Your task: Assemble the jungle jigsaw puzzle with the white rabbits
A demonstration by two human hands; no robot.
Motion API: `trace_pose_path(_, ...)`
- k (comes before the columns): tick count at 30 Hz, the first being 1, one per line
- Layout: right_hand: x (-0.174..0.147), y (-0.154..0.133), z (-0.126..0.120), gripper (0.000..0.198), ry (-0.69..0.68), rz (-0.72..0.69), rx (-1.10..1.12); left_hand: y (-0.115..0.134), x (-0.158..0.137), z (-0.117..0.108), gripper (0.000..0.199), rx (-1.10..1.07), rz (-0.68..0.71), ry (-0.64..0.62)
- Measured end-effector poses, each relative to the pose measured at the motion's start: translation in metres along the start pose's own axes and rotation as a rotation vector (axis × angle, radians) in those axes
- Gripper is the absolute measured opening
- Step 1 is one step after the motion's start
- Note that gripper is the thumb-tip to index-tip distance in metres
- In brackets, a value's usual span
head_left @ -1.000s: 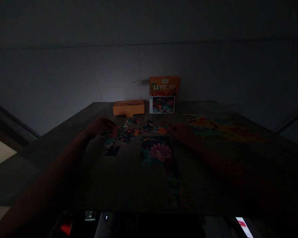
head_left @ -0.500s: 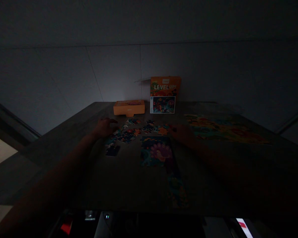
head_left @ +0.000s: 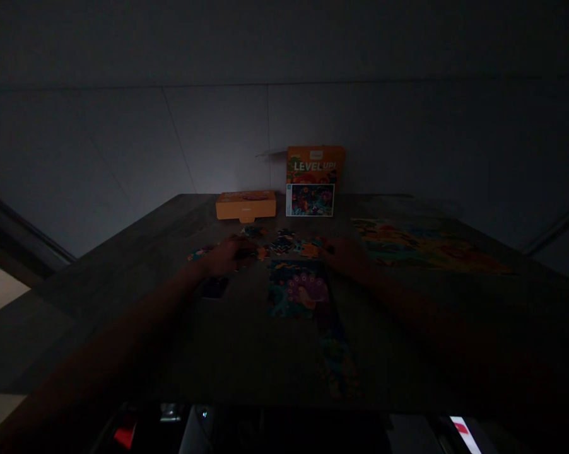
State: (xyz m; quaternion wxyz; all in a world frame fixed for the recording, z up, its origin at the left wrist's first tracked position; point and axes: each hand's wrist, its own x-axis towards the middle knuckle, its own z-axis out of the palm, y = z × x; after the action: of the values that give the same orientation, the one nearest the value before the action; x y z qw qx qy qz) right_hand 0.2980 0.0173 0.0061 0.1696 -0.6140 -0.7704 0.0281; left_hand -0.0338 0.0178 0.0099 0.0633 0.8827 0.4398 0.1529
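Note:
My left hand (head_left: 225, 254) reaches over a loose heap of jigsaw pieces, its fingers apart above them and partly lost in the dark. A dark blue piece (head_left: 215, 288) lies just below that wrist. My right hand (head_left: 342, 252) rests beside orange puzzle pieces (head_left: 308, 248); its fingers are too dim and blurred to make out a grip. Between the hands lies a joined puzzle section (head_left: 306, 290) with a purple peacock. A joined strip (head_left: 337, 362) runs from its lower right corner toward the near table edge. More loose pieces (head_left: 283, 241) lie above the peacock section.
An orange box (head_left: 246, 207) lies at the back of the grey table (head_left: 209, 353). Beside it stands a "LEVEL UP!" puzzle box (head_left: 315, 180) against the wall. A colourful assembled puzzle (head_left: 426, 246) lies to the right. The room is very dark.
My left hand has moved right, from the left side of the loose pieces to over them, covering several. My right hand has hardly moved.

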Motion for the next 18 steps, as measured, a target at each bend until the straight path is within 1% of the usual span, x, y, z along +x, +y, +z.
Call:
trace_pose_path(3, -0.001, -0.001, -0.002, 0.037, -0.008, -0.001, 0.015, -0.003, -0.001, -0.008, 0.038, 0.05, -0.059, 0.102)
trace_pose_path(5, -0.001, -0.001, -0.002, 0.037, -0.008, -0.011, 0.016, -0.009, -0.003, -0.013, 0.04, 0.153, -0.14, 0.165)
trace_pose_path(6, -0.001, 0.0, -0.002, 0.037, -0.008, -0.014, 0.01, -0.014, -0.005, -0.016, 0.04, 0.212, -0.198, 0.177)
trace_pose_path(9, 0.0, 0.002, -0.001, 0.037, -0.004, -0.026, -0.003, -0.024, -0.011, -0.022, 0.042, 0.346, -0.402, 0.124)
trace_pose_path(10, 0.0, 0.002, 0.0, 0.037, 0.001, -0.028, -0.001, -0.025, -0.013, -0.024, 0.044, 0.365, -0.439, 0.092)
trace_pose_path(12, 0.0, 0.003, 0.0, 0.037, 0.009, -0.028, 0.008, -0.021, -0.015, -0.027, 0.048, 0.368, -0.424, 0.035)
trace_pose_path(15, 0.0, 0.003, 0.0, 0.035, 0.0, -0.018, 0.013, -0.008, -0.016, -0.03, 0.054, 0.347, -0.329, -0.087)
trace_pose_path(18, -0.001, 0.003, 0.001, 0.035, 0.008, -0.015, 0.005, 0.001, -0.014, -0.029, 0.053, 0.292, -0.307, -0.181)
